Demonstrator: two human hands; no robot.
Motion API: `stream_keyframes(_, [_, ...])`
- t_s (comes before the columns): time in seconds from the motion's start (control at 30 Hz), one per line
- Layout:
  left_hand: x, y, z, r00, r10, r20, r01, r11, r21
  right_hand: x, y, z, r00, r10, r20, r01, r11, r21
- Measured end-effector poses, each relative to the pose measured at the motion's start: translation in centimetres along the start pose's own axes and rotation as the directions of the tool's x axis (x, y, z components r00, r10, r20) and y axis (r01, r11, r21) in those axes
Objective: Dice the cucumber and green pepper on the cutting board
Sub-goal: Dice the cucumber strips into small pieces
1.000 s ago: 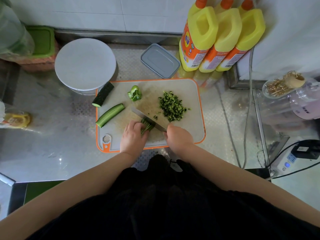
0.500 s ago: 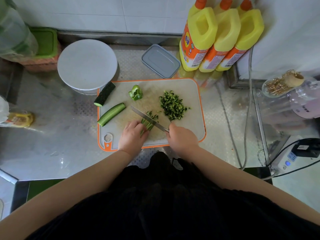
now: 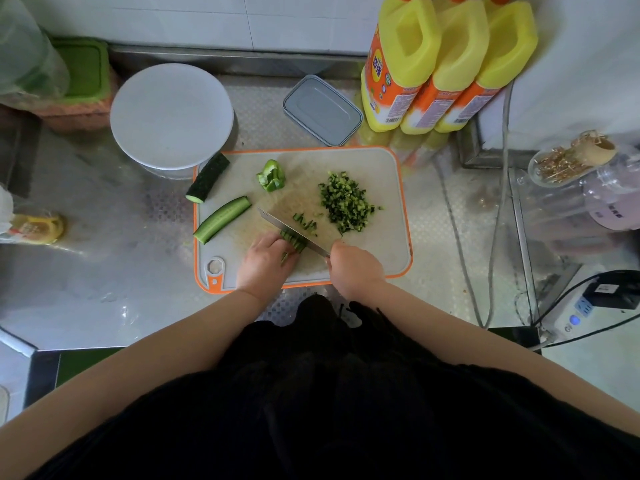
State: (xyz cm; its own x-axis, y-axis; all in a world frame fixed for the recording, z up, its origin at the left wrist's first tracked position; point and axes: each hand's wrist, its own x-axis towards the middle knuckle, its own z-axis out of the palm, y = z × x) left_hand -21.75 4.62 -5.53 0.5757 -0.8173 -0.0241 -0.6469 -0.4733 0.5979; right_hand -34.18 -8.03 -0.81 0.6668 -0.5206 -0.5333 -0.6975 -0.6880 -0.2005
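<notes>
On the orange-rimmed cutting board (image 3: 388,188), my left hand (image 3: 265,263) holds down a bundle of cucumber strips (image 3: 293,242) with curled fingers. My right hand (image 3: 355,268) grips the handle of a knife (image 3: 291,231) whose blade lies across the strips. A few fresh cut bits (image 3: 306,221) lie just past the blade. A pile of diced cucumber (image 3: 346,202) sits at the board's right centre. A halved cucumber length (image 3: 223,219) and a dark cucumber chunk (image 3: 207,182) lie at the left. A green pepper piece (image 3: 272,176) sits near the far edge.
A round white lid (image 3: 171,116) stands behind the board's left corner, a grey lidded box (image 3: 322,110) behind its middle. Three yellow bottles (image 3: 446,64) stand at the back right. Cables (image 3: 485,237) and a power strip (image 3: 581,306) lie right. The steel counter's front edge runs below.
The knife has worked further along the strips toward my left hand, leaving more cut bits beyond the blade. My left hand has drawn back slightly along the bundle.
</notes>
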Motion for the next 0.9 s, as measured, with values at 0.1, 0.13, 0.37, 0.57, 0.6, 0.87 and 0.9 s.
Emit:
stream_keyframes(0.1, [-0.1,-0.1,0.1,0.999,0.028,-0.022,-0.028,1.0,0.002,0.3,0.4,-0.8,0.999,0.032,0.04,-0.038,0.99,0.138])
stream_keyframes(0.13, [-0.2,-0.1,0.1,0.999,0.04,-0.029,-0.04,0.999,0.003,0.4,0.7,-1.0,0.997,0.056,0.047,-0.064,0.98,0.191])
stream_keyframes(0.37, [-0.7,0.0,0.0,0.997,0.046,-0.056,-0.045,0.999,0.024,-0.8,1.4,-1.0,0.998,0.057,-0.027,-0.052,0.985,0.162])
stream_keyframes(0.57, [-0.4,0.1,0.1,1.0,0.004,-0.01,-0.004,0.999,0.035,-1.5,0.2,-0.8,0.998,-0.041,-0.037,0.043,0.998,0.054])
stream_keyframes(0.6, [-0.3,0.0,0.2,1.0,0.005,-0.001,-0.005,1.0,0.031,-1.5,0.1,-0.8,0.999,-0.039,-0.031,0.041,0.998,0.053])
stream_keyframes(0.87, [-0.2,-0.4,0.3,1.0,0.007,-0.006,-0.007,1.0,-0.001,-0.7,0.0,-0.5,1.0,0.001,0.011,-0.002,1.0,0.016])
stream_keyframes(0.9, [-0.2,-0.4,0.3,1.0,0.006,-0.004,-0.006,1.0,-0.002,-0.5,-0.1,-0.4,1.0,-0.002,0.015,0.002,1.0,0.002])
